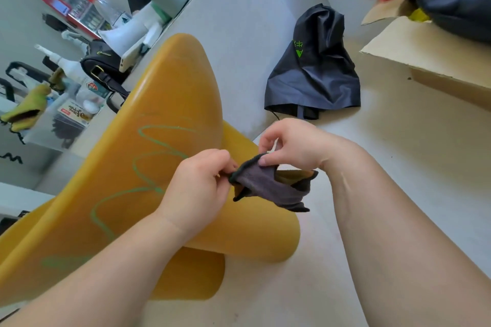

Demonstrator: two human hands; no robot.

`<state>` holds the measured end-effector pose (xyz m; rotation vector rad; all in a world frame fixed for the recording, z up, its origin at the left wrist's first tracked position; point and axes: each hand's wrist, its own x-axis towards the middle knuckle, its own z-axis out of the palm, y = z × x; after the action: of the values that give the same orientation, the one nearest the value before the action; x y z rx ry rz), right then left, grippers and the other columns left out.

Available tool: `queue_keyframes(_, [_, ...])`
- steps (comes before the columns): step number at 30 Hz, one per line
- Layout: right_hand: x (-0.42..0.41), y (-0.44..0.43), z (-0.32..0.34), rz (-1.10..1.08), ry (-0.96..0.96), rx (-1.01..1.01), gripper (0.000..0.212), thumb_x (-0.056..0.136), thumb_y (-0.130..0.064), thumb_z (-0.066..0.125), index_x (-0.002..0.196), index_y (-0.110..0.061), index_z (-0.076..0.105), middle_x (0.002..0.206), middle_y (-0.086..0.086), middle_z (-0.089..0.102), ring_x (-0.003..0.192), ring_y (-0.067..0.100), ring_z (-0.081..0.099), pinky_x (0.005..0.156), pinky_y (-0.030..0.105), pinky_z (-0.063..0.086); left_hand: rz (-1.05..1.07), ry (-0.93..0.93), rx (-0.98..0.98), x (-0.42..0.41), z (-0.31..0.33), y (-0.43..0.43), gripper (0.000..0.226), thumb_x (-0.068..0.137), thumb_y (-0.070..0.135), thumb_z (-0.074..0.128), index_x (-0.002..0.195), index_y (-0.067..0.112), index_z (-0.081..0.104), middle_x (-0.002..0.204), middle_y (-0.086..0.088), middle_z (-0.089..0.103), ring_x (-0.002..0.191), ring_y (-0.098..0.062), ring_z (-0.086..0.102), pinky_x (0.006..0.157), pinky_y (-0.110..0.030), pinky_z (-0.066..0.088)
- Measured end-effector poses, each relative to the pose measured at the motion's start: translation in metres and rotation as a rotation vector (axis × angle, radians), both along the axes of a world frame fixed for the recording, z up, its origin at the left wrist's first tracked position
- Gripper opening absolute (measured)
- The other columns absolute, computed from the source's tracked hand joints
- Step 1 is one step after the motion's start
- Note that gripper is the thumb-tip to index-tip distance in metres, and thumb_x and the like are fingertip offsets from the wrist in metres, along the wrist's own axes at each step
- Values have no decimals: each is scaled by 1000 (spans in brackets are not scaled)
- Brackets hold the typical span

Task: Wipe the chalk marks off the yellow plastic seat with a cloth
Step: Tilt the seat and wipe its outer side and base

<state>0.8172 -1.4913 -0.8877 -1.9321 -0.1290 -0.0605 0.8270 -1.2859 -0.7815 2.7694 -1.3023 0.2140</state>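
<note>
A cloth [268,186] hung between left hand [196,188] and right hand [292,146] over the seat [159,87]; a bag [313,74] lay on the floor [398,141] behind.

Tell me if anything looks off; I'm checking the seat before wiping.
Green chalk scribbles loop down the yellow seat, not yet wiped. A dark bag lies crumpled on the floor beyond it. The left hand and right hand pinch the cloth. Nothing looks spilled or broken.
</note>
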Motion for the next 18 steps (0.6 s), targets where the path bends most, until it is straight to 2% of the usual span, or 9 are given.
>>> queue_keyframes(2, [5, 3, -2, -195, -80, -35, 9, 84, -38, 80, 83, -36, 71, 84, -14, 57, 82, 7, 55, 72, 30, 44, 65, 6, 16, -1, -5, -1, 23, 74, -10, 64, 76, 13, 61, 74, 1, 62, 68, -17, 54, 62, -33, 47])
queue_keyframes(4, [9, 11, 1, -341, -188, -22, 6, 86, -35, 77, 87, -36, 70, 82, -14, 54, 84, 13, 54, 75, 33, 44, 76, -6, 39, -4, -3, -6, 21, 77, -6, 65, 77, 14, 60, 72, 3, 59, 65, -13, 49, 60, -29, 44])
queue_keyframes(7, [14, 26, 10, -444, -346, 76, 6, 91, -25, 68, 94, -29, 67, 86, -12, 54, 89, 15, 54, 79, 38, 47, 17, -59, 141, -6, 19, -13, 18, 82, 5, 70, 92, 19, 66, 87, 6, 64, 77, -14, 59, 69, -32, 53])
queue_keyframes(10, [17, 39, 14, -475, -468, 198, 8, 92, -21, 64, 99, -26, 65, 100, -11, 64, 97, 16, 60, 84, 44, 51, -103, -213, 275, -2, 61, -16, 18, 84, 9, 69, 100, 17, 67, 100, 2, 65, 90, -23, 62, 75, -41, 54])
queue_keyframes(12, [21, 49, 14, -513, -477, 296, 9, 94, -21, 64, 101, -26, 65, 103, -11, 68, 99, 15, 63, 85, 44, 52, -202, -366, 344, 7, 91, -20, 13, 86, 10, 65, 98, 11, 68, 102, -4, 66, 92, -31, 61, 78, -46, 51])
queue_keyframes(15, [27, 62, 16, -627, -448, 541, 9, 93, -20, 64, 98, -27, 66, 94, -11, 71, 91, 14, 67, 80, 45, 56, -227, -573, 390, 34, 130, -26, 21, 89, 20, 59, 103, 8, 69, 107, -10, 66, 96, -37, 59, 84, -49, 47])
queue_keyframes(18, [35, 72, 15, -706, -456, 627, 9, 91, -14, 66, 97, -22, 67, 96, -11, 66, 90, 15, 65, 82, 43, 55, -21, -530, 328, 59, 149, -35, 36, 93, 33, 55, 121, 12, 62, 120, -10, 60, 111, -34, 54, 98, -45, 42])
